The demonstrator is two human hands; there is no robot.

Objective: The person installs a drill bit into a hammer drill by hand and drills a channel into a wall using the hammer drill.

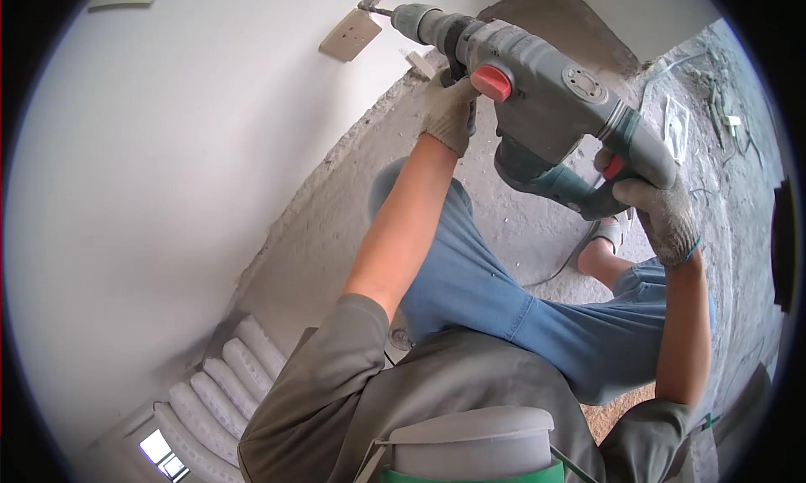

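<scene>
Beside the socket plate (351, 36) on the wall (210, 105), the drill (546, 76), gripped by the left hand (447, 112) in front and right hand (663, 208) behind, is best braced steady, bit (381, 12) clear of the plate.

R fingers (603, 159) part. hid. by drill (541, 84); marks nr red knob (491, 83) illeg.

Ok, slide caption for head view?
Gloved left hand and right hand hold a power drill, bit near a wall socket.
</scene>
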